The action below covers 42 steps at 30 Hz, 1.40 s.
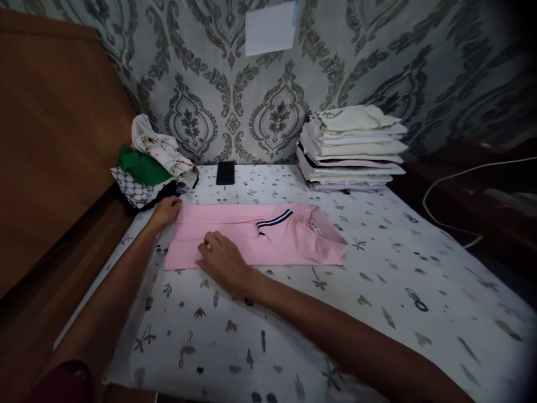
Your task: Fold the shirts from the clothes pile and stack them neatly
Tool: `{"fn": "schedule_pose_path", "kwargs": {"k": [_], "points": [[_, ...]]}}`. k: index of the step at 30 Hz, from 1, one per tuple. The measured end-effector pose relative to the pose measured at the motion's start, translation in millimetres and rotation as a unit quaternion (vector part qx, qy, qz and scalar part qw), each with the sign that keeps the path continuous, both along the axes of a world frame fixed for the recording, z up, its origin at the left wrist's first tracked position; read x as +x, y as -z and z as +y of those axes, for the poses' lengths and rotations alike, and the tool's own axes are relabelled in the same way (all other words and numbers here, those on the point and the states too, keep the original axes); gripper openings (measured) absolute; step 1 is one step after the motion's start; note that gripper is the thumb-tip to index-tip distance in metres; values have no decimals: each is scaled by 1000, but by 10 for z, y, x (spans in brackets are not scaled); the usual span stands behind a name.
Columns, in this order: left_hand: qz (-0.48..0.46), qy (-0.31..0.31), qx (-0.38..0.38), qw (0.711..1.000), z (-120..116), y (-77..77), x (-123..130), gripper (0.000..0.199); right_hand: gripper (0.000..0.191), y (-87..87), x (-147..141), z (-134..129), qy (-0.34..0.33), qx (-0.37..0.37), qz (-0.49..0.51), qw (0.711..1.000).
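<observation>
Pink shirt [281,243] lies under right grip [226,263], corner at left grip [166,212].

We look from one camera worn on the head, facing forward and down across the sheet [361,313] to the wall [235,84] at the back. We see the left hand [166,212] and right hand [225,263] from above and behind, fairly near, with the shirt [277,246] about mid-picture and a wooden panel [50,123] edging our left side.

Pink shirt [229,214], folded into long strip, flat on patterned sheet [369,347]; navy-white striped band [275,219] showing, right end rumpled.
</observation>
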<state>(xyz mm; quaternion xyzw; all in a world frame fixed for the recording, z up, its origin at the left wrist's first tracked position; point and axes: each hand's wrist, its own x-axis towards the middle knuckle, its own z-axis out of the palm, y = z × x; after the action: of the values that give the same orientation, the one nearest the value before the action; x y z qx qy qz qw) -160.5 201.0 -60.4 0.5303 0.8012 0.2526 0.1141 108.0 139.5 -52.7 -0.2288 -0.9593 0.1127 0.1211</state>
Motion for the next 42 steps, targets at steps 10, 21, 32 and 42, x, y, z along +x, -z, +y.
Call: {"fn": "schedule_pose_path", "kwargs": {"k": [10,21,32,42], "points": [[-24,-30,-86,996,134,-120,-5,15,38,-99,-559,-298,1,-29,-35,999],[-96,-33,-117,988,75,-157,-1,25,28,-248,-676,-336,-25,-4,-60,998],[-178,-3,-66,982,36,-459,313,20,18,-126,-425,-180,153,-250,121,948],[-147,85,-81,982,475,-625,1408,15,21,167,236,-211,241,-590,468,612]]}}
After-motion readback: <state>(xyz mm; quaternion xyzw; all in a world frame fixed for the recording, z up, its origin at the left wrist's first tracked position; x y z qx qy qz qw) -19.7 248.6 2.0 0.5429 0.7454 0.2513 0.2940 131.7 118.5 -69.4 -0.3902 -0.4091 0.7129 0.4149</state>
